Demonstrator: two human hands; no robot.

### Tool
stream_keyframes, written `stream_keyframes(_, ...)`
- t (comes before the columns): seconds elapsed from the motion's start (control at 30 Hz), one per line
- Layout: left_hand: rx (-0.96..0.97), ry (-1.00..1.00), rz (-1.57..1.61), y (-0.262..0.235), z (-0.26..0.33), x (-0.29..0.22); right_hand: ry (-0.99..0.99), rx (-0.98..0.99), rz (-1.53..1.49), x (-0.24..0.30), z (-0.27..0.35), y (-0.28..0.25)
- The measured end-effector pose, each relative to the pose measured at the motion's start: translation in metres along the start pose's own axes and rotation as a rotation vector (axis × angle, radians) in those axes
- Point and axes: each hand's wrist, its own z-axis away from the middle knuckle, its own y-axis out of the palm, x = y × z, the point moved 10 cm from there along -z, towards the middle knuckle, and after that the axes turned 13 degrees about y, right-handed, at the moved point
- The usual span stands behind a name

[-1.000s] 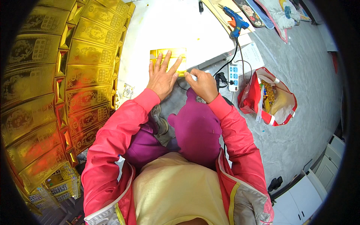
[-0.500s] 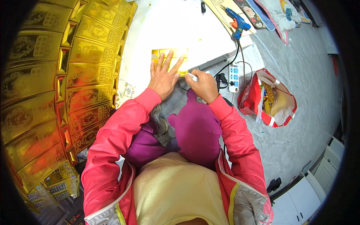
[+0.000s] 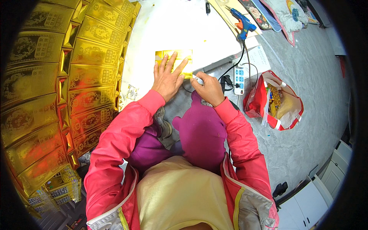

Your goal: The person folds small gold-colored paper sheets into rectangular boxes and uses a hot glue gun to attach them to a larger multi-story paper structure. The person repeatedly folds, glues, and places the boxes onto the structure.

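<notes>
A rectangular piece of shiny gold foil paper (image 3: pixel 185 54) lies at the near edge of the white table (image 3: pixel 165 27). My left hand (image 3: pixel 168 82) rests flat on it with fingers spread. At the paper's near right corner, my right hand (image 3: pixel 211 89) is closed around a small whitish tool (image 3: pixel 197 79). The tool's tip meets or nearly meets the gold edge. Most of the tool is hidden in my fingers, so its exact kind does not show.
Tall stacks of gold embossed boxes (image 3: pixel 92 51) stand at my left. A blue glue gun (image 3: pixel 244 25) lies at the table's far right, its cord trailing. A white power strip (image 3: pixel 239 80) and a red bag (image 3: pixel 281 123) holding gold material are on the grey floor (image 3: pixel 318 88).
My right hand has shifted very slightly, and a little more of the whitish tool shows. The left hand and the gold paper stay in place.
</notes>
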Motion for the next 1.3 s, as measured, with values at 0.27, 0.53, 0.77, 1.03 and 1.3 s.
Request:
stream_keyframes(0.27, -0.008, -0.022, 0.001, -0.002, -0.002, 0.002, 0.046, 0.092, -0.177, -0.013, 0.001, 0.002)
stream_keyframes(0.53, 0.013, -0.049, -0.042, -0.003, -0.01, 0.021, 0.023, 0.097, -0.258, -0.011, -0.014, -0.008)
stream_keyframes(0.77, 0.036, -0.052, -0.054, 0.0, -0.009, 0.023, 0.072, 0.197, -0.267, -0.022, -0.02, 0.002)
stream_keyframes(1.03, 0.042, -0.047, -0.056, 0.001, -0.009, 0.022, 0.059, 0.163, -0.22, -0.013, -0.016, -0.005)
stream_keyframes(1.3, 0.051, -0.05, -0.05, 0.002, -0.009, 0.023, 0.083, 0.169, -0.192, -0.016, -0.011, -0.006)
